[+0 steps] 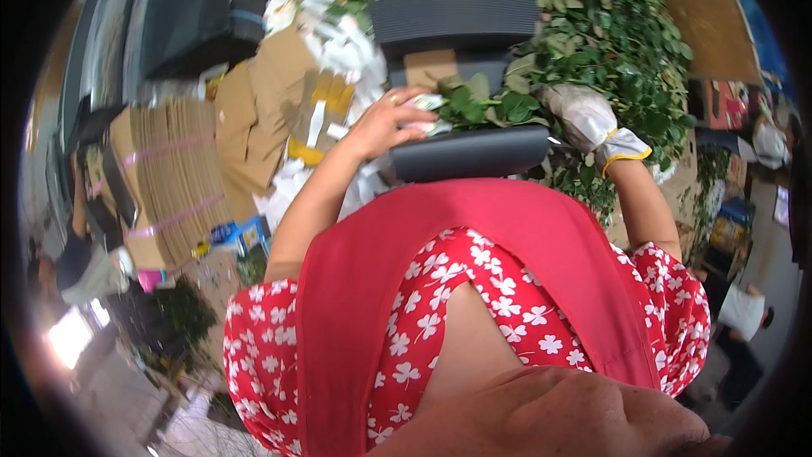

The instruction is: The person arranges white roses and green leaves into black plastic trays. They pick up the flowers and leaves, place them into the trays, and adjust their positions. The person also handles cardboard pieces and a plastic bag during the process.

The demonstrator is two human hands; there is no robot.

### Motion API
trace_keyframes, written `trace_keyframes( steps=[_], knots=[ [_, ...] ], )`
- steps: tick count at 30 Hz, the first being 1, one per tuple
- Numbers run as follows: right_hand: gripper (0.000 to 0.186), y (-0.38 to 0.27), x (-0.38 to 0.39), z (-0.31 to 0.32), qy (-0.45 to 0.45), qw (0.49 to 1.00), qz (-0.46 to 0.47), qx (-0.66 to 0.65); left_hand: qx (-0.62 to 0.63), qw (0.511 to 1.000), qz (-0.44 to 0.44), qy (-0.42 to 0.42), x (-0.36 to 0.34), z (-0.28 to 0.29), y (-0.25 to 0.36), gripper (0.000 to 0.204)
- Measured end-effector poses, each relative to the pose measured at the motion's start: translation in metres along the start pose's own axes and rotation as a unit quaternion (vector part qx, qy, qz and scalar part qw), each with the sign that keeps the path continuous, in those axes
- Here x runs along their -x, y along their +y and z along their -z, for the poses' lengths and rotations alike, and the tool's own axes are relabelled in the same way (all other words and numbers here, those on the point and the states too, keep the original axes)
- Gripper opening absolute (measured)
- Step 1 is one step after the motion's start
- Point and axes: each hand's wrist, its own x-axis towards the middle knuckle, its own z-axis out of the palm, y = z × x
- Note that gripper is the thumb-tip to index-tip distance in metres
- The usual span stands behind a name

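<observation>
My left hand (391,125), bare with a ring on one finger, curls round the white-wrapped heads (430,105) of a small bunch of flowers. Green leafy stems (486,108) run rightward from these heads, in a black trough-like holder (470,155) with a ribbed far side (457,21). At the stem end, my right hand (584,118) wears a grey-white glove with a yellow-edged cuff. Its fingers are closed at the stems, partly hidden by leaves. Close below the glove a small shiny metal bit (555,141) shows; its kind is unclear.
A thick heap of leafy stems (617,42) covers the table's far right. White paper sleeves (338,42) and a yellow-and-grey glove (326,106) lie left of the holder. Bundled flat cardboard (173,173) stands farther left. Other people (744,309) are at the right and left edges.
</observation>
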Motion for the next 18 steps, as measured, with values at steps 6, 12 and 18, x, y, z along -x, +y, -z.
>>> trace_keyframes(
  steps=[6, 12, 18],
  knots=[
    [0.032, 0.020, 0.024, -0.042, 0.166, 0.981, -0.077, 0.067, 0.023, 0.999, 0.022, 0.014, 0.002, -0.002, 0.004, 0.035],
    [0.025, 0.034, -0.057, 0.052, 0.180, 0.961, -0.195, -0.072, 0.028, 0.999, -0.011, 0.022, 0.003, -0.003, -0.001, 0.035],
    [0.038, 0.121, -0.174, 0.006, -0.096, 0.979, -0.181, 0.006, 0.018, 0.999, -0.032, 0.000, -0.010, 0.000, 0.005, 0.034]
  ],
)
